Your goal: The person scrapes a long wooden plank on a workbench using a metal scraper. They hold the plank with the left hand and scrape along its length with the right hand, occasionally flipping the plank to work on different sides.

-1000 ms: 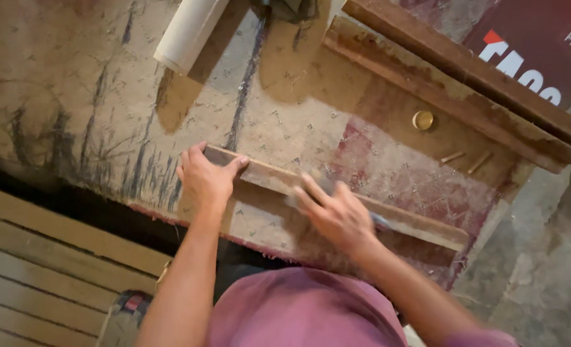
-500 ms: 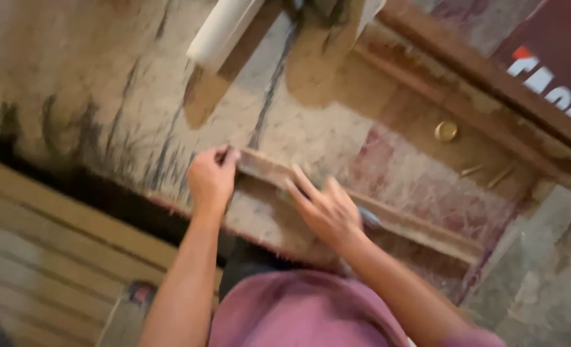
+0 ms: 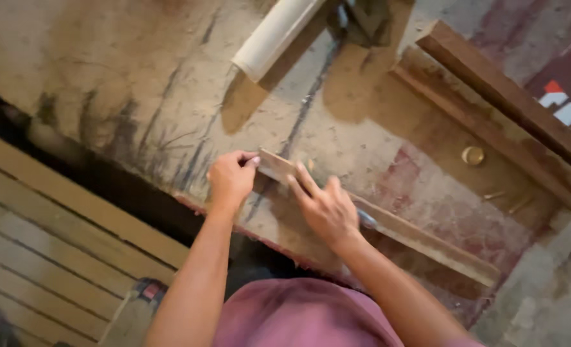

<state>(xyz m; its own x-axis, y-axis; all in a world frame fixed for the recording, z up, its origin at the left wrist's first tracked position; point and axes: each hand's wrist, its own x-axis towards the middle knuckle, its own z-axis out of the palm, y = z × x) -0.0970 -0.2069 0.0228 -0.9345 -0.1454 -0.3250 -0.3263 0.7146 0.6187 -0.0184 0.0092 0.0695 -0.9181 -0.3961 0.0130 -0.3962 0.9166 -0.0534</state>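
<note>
1. Place read as a woodworking shop, rough and well used.
2. Workbench top (image 3: 137, 83) was worn, dust-coated, streaked with dark marks and red stain.
3. Loose timber lay about: a narrow wood strip (image 3: 420, 238) on the bench, heavier battens (image 3: 504, 96) along its far edge.
4. Slatted wooden boards (image 3: 47, 257) sat below; small brass fitting (image 3: 472, 155) rested among the dust.

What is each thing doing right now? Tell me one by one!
Left hand: closed, pinching the end of the wooden strip.
Right hand: fingers spread, pressing flat on the strip.
Wooden strip: lying flat on the workbench, held down.
White tube: lying tilted on the bench, untouched.
Round brass piece: resting loose on the bench.
Workbench: dusty and stained.
</note>
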